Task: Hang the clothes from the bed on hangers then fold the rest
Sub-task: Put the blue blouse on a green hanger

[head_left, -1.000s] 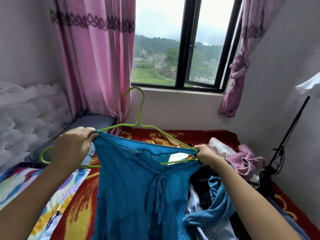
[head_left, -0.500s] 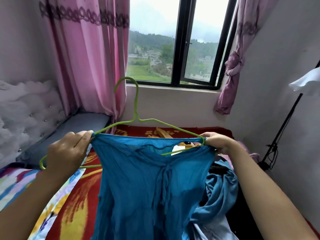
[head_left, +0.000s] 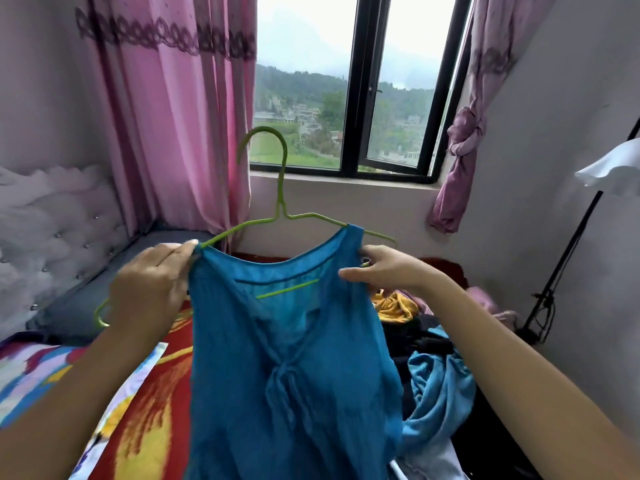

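Plain teal-blue thin woven top (head_left: 294,358) centre; lime-green wire hanger (head_left: 281,188) 12 o'clock; pink pleated curtain (head_left: 173,116) with purple lace-loop band, 10; red bedspread (head_left: 149,410) with yellow-orange splashes, 7; light-blue crumpled cloth (head_left: 436,393) 4; mustard-yellow crumpled cloth (head_left: 394,306) 3; black window frame (head_left: 358,84) 1.

A thin green wire hanger (head_left: 281,192) is held between the hands, hook uppermost and tilted so that its left end is seen below the left hand (head_left: 149,285). A sheer blue top (head_left: 287,358) with a front tie is hung from it. One shoulder is pinched at the wire by the left hand, the other gripped by the right hand (head_left: 384,268). A heap of clothes (head_left: 436,386) is spread below the right hand.
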A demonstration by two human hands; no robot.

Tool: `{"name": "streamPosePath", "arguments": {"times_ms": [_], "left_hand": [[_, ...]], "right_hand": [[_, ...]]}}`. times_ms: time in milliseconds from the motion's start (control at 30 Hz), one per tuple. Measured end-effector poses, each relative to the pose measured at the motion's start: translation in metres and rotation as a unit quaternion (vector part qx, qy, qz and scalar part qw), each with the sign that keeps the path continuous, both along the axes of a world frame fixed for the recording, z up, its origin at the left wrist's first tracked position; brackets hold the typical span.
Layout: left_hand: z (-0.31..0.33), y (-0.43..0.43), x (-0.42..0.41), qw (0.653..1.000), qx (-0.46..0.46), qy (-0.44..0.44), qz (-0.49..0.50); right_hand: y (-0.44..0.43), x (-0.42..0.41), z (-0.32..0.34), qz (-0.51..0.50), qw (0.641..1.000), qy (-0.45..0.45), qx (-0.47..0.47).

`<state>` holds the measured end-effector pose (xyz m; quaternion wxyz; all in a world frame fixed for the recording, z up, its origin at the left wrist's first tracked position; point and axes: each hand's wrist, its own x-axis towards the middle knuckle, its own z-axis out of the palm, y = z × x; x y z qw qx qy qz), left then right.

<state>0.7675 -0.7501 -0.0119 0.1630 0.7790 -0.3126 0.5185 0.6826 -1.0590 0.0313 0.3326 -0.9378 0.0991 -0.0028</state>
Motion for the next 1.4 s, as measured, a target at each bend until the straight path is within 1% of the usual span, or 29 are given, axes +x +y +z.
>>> {"name": "streamPosePath", "arguments": {"times_ms": [33,67,100,167,233,300,333,400,433,500,600,667,733,800,900,967,1100,1167,1233,1400], "left_hand": [[0.004,0.001,0.0,1.0,-0.019,0.002,-0.014],[0.008,0.004,0.0,0.999,-0.036,0.008,-0.029],[0.012,0.007,0.001,0.997,-0.054,0.019,-0.043],[0.022,0.016,0.003,0.992,-0.086,0.071,-0.066],[0.032,0.026,0.007,0.984,-0.107,0.118,-0.076],[0.04,0.034,0.007,0.975,-0.134,0.147,-0.096],[0.045,0.036,0.004,0.97,-0.149,0.159,-0.111],[0.053,0.038,-0.005,0.962,-0.163,0.183,-0.122],[0.058,0.039,-0.009,0.961,-0.162,0.195,-0.114],[0.068,0.047,-0.016,0.962,-0.157,0.207,-0.082],[0.085,0.072,-0.027,0.956,-0.162,0.241,-0.05],[0.098,0.097,-0.039,0.949,-0.162,0.267,-0.042],[0.109,0.124,-0.057,0.941,-0.171,0.291,-0.013],[0.116,0.15,-0.075,0.929,-0.197,0.314,0.004],[0.115,0.179,-0.113,0.914,-0.221,0.334,0.062],[0.109,0.188,-0.142,0.905,-0.236,0.34,0.099],[0.094,0.191,-0.212,0.89,-0.277,0.32,0.169],[0.088,0.185,-0.247,0.887,-0.295,0.299,0.191],[0.079,0.179,-0.288,0.878,-0.314,0.272,0.238],[0.074,0.175,-0.388,0.842,-0.34,0.241,0.343]], "right_hand": [[-0.002,-0.001,0.002,-0.016,0.998,-0.029,-0.044],[-0.008,-0.002,0.004,-0.053,0.991,-0.077,-0.101],[-0.014,-0.002,0.008,-0.094,0.976,-0.131,-0.15],[-0.022,-0.005,0.018,-0.13,0.947,-0.22,-0.194],[-0.028,-0.005,0.028,-0.105,0.932,-0.28,-0.206],[-0.028,-0.006,0.039,-0.026,0.932,-0.305,-0.196],[-0.025,-0.004,0.044,0.021,0.938,-0.291,-0.184],[-0.015,0.003,0.052,0.085,0.953,-0.238,-0.169],[-0.009,0.008,0.054,0.107,0.958,-0.221,-0.151],[0.006,0.018,0.057,0.148,0.962,-0.213,-0.083],[0.024,0.031,0.062,0.159,0.956,-0.245,-0.004],[0.038,0.037,0.069,0.169,0.947,-0.268,0.056],[0.055,0.045,0.077,0.192,0.935,-0.278,0.106],[0.072,0.054,0.082,0.209,0.929,-0.274,0.131],[0.104,0.062,0.08,0.254,0.918,-0.258,0.162],[0.123,0.064,0.075,0.288,0.906,-0.257,0.173],[0.155,0.052,0.062,0.375,0.871,-0.24,0.208],[0.17,0.043,0.052,0.418,0.85,-0.227,0.227],[0.188,0.029,0.043,0.458,0.832,-0.199,0.244],[0.246,-0.009,0.025,0.531,0.785,-0.166,0.274]]}}
